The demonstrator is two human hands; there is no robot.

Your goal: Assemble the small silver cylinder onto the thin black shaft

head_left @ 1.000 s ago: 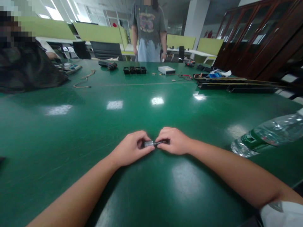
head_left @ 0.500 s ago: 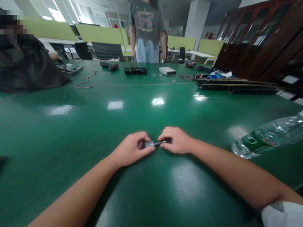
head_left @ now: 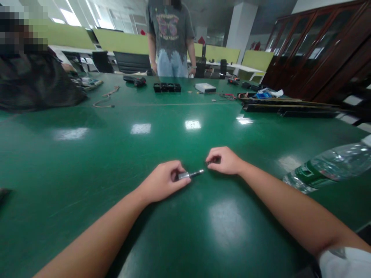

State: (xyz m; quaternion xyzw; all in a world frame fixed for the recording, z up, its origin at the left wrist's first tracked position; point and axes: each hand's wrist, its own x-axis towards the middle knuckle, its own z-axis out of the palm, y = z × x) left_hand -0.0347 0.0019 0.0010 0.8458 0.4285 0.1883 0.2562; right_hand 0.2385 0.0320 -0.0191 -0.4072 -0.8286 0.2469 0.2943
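Observation:
Low over the green table (head_left: pixel 162 135), my left hand (head_left: pixel 164 181) is closed around a slim silver-and-black tool (head_left: pixel 184 176) that looks like a small screwdriver. Its thin dark shaft points right and ends in a bright silver tip. Most of its rear end is hidden in the palm. Just right of that tip, a small gap away, my right hand (head_left: pixel 224 160) has thumb and fingers pinched together. A tiny dark piece (head_left: pixel 207 163) shows at its fingertips, too small to name.
A clear water bottle (head_left: pixel 315 172) lies at the right, near my right forearm. Farther back are black blocks (head_left: pixel 167 87), a white box (head_left: pixel 205 88), a cable (head_left: pixel 104 102) and long black bars (head_left: pixel 286 105). A person (head_left: pixel 171 38) stands behind the table; another sits at the left.
My right hand has moved off the tool, right and slightly away from me, baring the silver tip. My left hand has hardly moved. The standing person has shifted left.

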